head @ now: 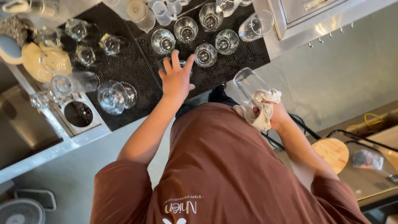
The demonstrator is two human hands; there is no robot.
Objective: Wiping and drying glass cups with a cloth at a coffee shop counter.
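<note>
Overhead, I look straight down on a person in a brown shirt standing at a steel counter (62,147) covered by black rubber drying mats (137,70).

My left hand (176,79) reaches out over the mat, palm down, fingers spread wide and slightly lifted. It lies over a small glass (182,63) that is mostly hidden beneath it, so I cannot tell whether the fingers grip that glass or only hover on it. Just beyond the fingertips stands a cluster of upturned clear glasses (205,54), close together, several almost touching.

My right hand (275,114) is drawn back near the body, off the counter's edge. Its fingers are closed around a bunched white cloth (257,112), and the cloth wraps the base of a tall clear glass (248,82), which tilts up and away toward the counter. This glass hangs over open floor, not over the mat.

To the left sit more glasses (112,96), a pale yellow plate (35,62) and a round recessed rinser (78,114) set into the steel. A wooden round board (331,153) lies lower right, and a white fan (20,211) on the floor lower left.

What could go wrong, as I judge it: the tall glass is held only through loose cloth, so it could slip and break on the floor. The spread left hand, so near the crowded glasses, could knock one into its neighbours.
</note>
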